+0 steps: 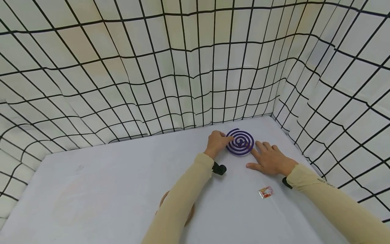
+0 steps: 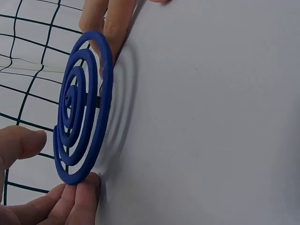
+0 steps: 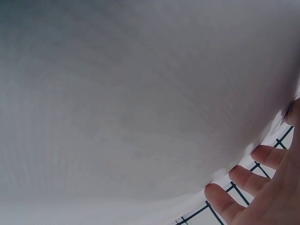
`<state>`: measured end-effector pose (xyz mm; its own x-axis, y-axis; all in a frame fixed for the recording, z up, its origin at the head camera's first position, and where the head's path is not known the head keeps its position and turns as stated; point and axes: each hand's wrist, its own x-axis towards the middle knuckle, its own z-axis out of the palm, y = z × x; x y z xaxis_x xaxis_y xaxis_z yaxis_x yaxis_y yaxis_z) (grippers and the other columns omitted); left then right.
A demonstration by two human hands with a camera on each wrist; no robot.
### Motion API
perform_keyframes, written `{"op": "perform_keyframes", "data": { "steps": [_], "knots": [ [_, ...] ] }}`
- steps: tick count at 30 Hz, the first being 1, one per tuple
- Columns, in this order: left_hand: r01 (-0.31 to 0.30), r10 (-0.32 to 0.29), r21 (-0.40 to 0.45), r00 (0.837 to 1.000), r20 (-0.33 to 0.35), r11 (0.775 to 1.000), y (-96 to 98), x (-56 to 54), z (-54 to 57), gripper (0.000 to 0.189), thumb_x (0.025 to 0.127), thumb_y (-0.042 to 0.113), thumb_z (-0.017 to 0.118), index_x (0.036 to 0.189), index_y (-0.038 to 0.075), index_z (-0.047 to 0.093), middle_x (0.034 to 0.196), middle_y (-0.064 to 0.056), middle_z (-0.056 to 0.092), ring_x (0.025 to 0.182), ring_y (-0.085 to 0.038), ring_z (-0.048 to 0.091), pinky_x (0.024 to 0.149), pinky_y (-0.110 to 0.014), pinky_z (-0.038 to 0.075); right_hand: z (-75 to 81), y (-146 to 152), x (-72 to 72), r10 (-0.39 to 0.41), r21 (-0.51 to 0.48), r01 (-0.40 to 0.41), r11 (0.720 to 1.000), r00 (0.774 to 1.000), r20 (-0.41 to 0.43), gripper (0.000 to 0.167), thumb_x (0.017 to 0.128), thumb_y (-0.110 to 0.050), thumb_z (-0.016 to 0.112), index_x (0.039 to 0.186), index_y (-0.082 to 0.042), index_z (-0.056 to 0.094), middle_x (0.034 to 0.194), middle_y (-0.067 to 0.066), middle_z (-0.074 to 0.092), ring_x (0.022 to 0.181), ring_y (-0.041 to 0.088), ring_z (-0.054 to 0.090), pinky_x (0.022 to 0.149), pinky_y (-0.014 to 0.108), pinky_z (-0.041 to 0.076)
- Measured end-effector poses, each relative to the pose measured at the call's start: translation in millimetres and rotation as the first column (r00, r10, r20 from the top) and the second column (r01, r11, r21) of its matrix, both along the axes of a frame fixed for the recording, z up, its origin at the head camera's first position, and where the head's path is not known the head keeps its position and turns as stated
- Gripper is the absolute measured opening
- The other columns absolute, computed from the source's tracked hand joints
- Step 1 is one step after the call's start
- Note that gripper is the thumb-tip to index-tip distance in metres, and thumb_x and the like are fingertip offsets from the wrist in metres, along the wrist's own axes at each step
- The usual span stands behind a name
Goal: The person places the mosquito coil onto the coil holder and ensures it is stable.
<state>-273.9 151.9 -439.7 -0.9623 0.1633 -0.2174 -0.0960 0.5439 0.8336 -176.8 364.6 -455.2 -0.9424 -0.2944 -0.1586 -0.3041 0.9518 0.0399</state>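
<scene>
A blue-purple mosquito coil (image 1: 239, 142) lies level a little above the white table, with a small dark piece (image 2: 97, 101) under its middle. My left hand (image 1: 217, 142) is at the coil's left side. In the left wrist view its fingertips (image 2: 86, 194) touch the rim from the table side, while the thumb stands apart above the coil. My right hand (image 1: 269, 157) rests spread on the table to the right, fingers straight, the index finger reaching under the coil's edge. In the right wrist view, several right fingertips (image 3: 220, 199) lie against the white surface.
A small red-and-white packet (image 1: 266, 192) lies on the table (image 1: 122, 179) nearer to me. A brown rounded thing (image 1: 190, 217) is partly hidden beneath my left forearm. Black grid netting (image 1: 182, 74) over white cloth walls borders the table's back and right edges.
</scene>
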Motion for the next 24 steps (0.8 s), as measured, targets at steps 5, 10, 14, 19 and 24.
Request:
{"op": "perform_keyframes", "data": {
  "steps": [5,10,14,19,24],
  "knots": [
    [-0.003,0.003,-0.026,1.000,-0.004,1.000,-6.5,-0.7,4.2,0.051,0.094,0.035,0.072,0.130,0.000,0.064,0.126,-0.016,0.071,0.110,-0.026,0.068,0.098,-0.039,0.058,-1.0,-1,-1.2,0.002,0.003,-0.002,1.000,1.000,-0.007,0.086,0.100,-0.070,0.044,0.159,-0.008,0.037,0.160,0.032,0.037,0.143,0.056,0.040,0.109,0.073,0.039],
    [-0.001,0.001,-0.038,1.000,-0.015,0.999,-13.7,-0.5,6.9,0.051,0.093,0.037,0.073,0.129,0.001,0.065,0.127,-0.016,0.070,0.112,-0.027,0.067,0.097,-0.040,0.058,0.1,-2,0.5,0.007,-0.006,-0.007,1.000,1.000,-0.016,0.085,0.101,-0.069,0.045,0.158,-0.007,0.038,0.159,0.033,0.038,0.142,0.056,0.041,0.108,0.073,0.039],
    [-0.004,0.003,-0.045,1.000,-0.016,0.999,-21.6,0.9,11.6,0.050,0.093,0.037,0.073,0.129,0.002,0.066,0.128,-0.015,0.069,0.114,-0.028,0.066,0.097,-0.040,0.058,2.5,-3,0.9,0.010,-0.007,-0.010,1.000,1.000,-0.017,0.085,0.101,-0.069,0.045,0.158,-0.007,0.038,0.158,0.033,0.038,0.142,0.057,0.041,0.108,0.073,0.039],
    [-0.006,0.005,-0.051,1.000,-0.030,0.999,-32.1,4.9,15.7,0.050,0.092,0.036,0.073,0.129,0.003,0.067,0.125,-0.014,0.072,0.114,-0.028,0.067,0.098,-0.040,0.057,4.0,-4,1.2,0.013,-0.002,-0.013,1.000,1.000,-0.026,0.085,0.101,-0.070,0.044,0.157,-0.007,0.039,0.158,0.033,0.038,0.142,0.057,0.041,0.107,0.073,0.040],
    [0.000,-0.002,-0.059,0.999,-0.032,0.998,-41.8,9.5,17.2,0.049,0.092,0.036,0.073,0.129,0.004,0.068,0.123,-0.011,0.073,0.112,-0.027,0.069,0.096,-0.039,0.058,3.9,-3,1.7,0.022,-0.010,-0.022,1.000,0.999,-0.031,0.084,0.101,-0.070,0.044,0.156,-0.007,0.040,0.157,0.035,0.039,0.141,0.058,0.041,0.106,0.074,0.041]
  ]
}}
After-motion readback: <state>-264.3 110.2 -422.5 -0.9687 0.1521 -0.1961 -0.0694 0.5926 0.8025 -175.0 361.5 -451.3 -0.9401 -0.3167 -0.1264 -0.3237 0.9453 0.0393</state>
